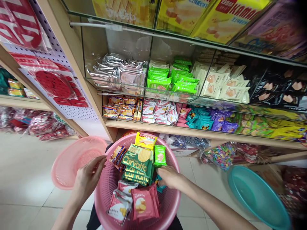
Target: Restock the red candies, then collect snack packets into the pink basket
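Note:
A pink plastic basket [176, 198] of wrapped snacks sits against my lap. My left hand [90, 174] is at its left rim, fingers loosely bent and apart, holding nothing. Inside the basket on the right, my right hand [168, 176] is closed at a teal snack packet [161, 187]; its fingertips are partly hidden. Just above that hand a green packet [160, 154] stands upright. Green Carvalfa packs [137, 163] are stacked in the middle, below a yellow Kaman pack [145, 140]. Orange-and-blue packets [117, 155] lie left, white-and-red packets [119, 206] and pinkish-red packets [145, 203] at the front.
Ahead is a shelf [163, 127] with glass-fronted compartments of sorted snacks, including green packets [184, 78] and teal packets [200, 117]. A pink basket [63, 166] rests on the tiled floor at left, a teal basin [259, 198] at right. Bagged goods [223, 155] lie under the shelf.

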Tool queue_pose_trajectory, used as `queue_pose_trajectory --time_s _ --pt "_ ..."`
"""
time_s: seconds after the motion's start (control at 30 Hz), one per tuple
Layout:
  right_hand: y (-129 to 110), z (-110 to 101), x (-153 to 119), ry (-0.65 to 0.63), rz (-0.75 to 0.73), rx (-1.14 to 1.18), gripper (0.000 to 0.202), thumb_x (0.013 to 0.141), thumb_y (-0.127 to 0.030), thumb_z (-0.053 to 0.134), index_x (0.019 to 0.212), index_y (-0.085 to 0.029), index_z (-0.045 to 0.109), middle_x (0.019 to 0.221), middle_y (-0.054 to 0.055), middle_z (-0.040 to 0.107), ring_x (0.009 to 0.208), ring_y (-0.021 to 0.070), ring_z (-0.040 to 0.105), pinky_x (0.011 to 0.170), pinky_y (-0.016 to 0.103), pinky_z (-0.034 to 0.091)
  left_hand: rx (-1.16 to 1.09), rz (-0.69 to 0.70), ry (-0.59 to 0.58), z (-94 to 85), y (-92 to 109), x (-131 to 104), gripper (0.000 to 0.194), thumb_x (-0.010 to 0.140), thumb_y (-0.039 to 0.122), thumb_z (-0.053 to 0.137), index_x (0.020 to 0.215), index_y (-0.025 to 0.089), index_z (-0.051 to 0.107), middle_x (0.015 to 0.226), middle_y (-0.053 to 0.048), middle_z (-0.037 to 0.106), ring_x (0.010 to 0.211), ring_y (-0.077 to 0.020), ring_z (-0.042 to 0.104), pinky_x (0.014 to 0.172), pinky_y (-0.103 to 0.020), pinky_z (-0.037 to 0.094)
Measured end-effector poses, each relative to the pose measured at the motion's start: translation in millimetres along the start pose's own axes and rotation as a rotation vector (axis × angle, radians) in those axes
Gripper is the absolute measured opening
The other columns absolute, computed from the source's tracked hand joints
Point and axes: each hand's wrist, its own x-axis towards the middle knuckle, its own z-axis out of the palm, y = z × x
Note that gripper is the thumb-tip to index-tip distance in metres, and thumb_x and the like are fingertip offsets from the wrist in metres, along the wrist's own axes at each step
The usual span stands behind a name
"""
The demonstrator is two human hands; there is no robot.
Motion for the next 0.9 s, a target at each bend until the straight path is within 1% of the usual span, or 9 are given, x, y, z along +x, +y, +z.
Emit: queue_pose_trajectory --time_s 0.13,0.2,0.27,0.4,0.57,0.63,0.73,0.8,0.9 --pt "3 15 -5 0.083 0.01 0.065 0.038 0.077 -0.023 0.064 0.112 -0.009 0.057 0.102 0.018 0.07 0.097 0.0309 0.066 0.071 0.032 0.047 -0.002 -0.023 -0.007 -0.8 -1 -1 0.044 0.081 0.056 0.044 0.095 0.018 0.062 0.082 -0.007 0.073 0.072 -0.0202 0.071 0.062 -0.025 0.056" --pt "4 22 -9 0.116 0.017 0.096 0.043 0.079 -0.023 0.061 0.118 -0.009 0.051 0.1 0.017 0.07 0.095 0.0301 0.066 0.071 0.032 0.046 -0.003 -0.024 -0.015 -0.4 -1 -1 0.045 0.08 0.056 0.044 0.095 0.018 0.062 0.083 -0.008 0.073 0.072 -0.0204 0.071 0.062 -0.025 0.056" --pt "5 26 -13 0.139 0.023 0.126 0.043 0.081 -0.023 0.058 0.12 -0.01 0.048 0.097 0.015 0.071 0.093 0.0281 0.067 0.069 0.03 0.045 0.002 -0.028 -0.019 0.3 1 0 0.045 0.08 0.056 0.044 0.095 0.018 0.062 0.082 -0.008 0.073 0.073 -0.0206 0.071 0.062 -0.026 0.055" --pt "6 29 -18 0.172 0.035 0.157 0.038 0.083 -0.02 0.054 0.119 -0.012 0.048 0.097 0.012 0.07 0.091 0.0254 0.067 0.069 0.029 0.046 0.009 -0.031 -0.011 1.8 6 1 0.045 0.079 0.057 0.045 0.095 0.018 0.063 0.081 -0.007 0.074 0.072 -0.0207 0.071 0.062 -0.026 0.055" --pt "-1 32 -19 0.216 0.077 0.118 0.041 0.083 -0.014 0.049 0.124 -0.012 0.05 0.119 0.015 0.061 0.107 0.0249 0.06 0.084 0.03 0.046 0.005 -0.039 -0.011 1.2 6 0 0.046 0.079 0.056 0.044 0.095 0.017 0.063 0.08 -0.008 0.073 0.072 -0.0208 0.071 0.062 -0.026 0.055" --pt "-6 35 -19 0.23 0.11 0.089 0.041 0.084 -0.011 0.044 0.125 -0.011 0.051 0.119 0.017 0.061 0.112 0.026 0.057 0.089 0.032 0.045 0.004 -0.036 -0.013 0.1 5 0 0.046 0.08 0.056 0.045 0.095 0.017 0.063 0.082 -0.008 0.073 0.074 -0.0207 0.071 0.063 -0.026 0.055" --pt "-13 43 -17 0.261 0.163 0.048 0.043 0.086 -0.006 0.036 0.126 -0.009 0.052 0.118 0.02 0.061 0.115 0.0299 0.053 0.093 0.04 0.042 0.015 -0.021 -0.01 -1.2 5 -1 0.044 0.08 0.056 0.044 0.094 0.018 0.063 0.084 -0.008 0.073 0.073 -0.0205 0.071 0.062 -0.025 0.056" --pt "-16 50 -16 0.296 0.188 0.011 0.044 0.086 -0.005 0.034 0.126 -0.008 0.052 0.117 0.022 0.06 0.114 0.0314 0.053 0.095 0.045 0.04 0.023 -0.011 -0.011 -1.4 5 -1 0.043 0.081 0.056 0.044 0.094 0.019 0.062 0.083 -0.007 0.073 0.073 -0.0207 0.071 0.062 -0.025 0.056" --pt "-17 57 -14 0.338 0.206 -0.053 0.044 0.085 -0.004 0.035 0.125 -0.008 0.053 0.115 0.021 0.062 0.111 0.0311 0.054 0.093 0.045 0.04 0.029 0.0 -0.011 -1.3 5 0 0.044 0.081 0.056 0.044 0.095 0.019 0.062 0.081 -0.007 0.074 0.073 -0.0211 0.072 0.061 -0.026 0.056"
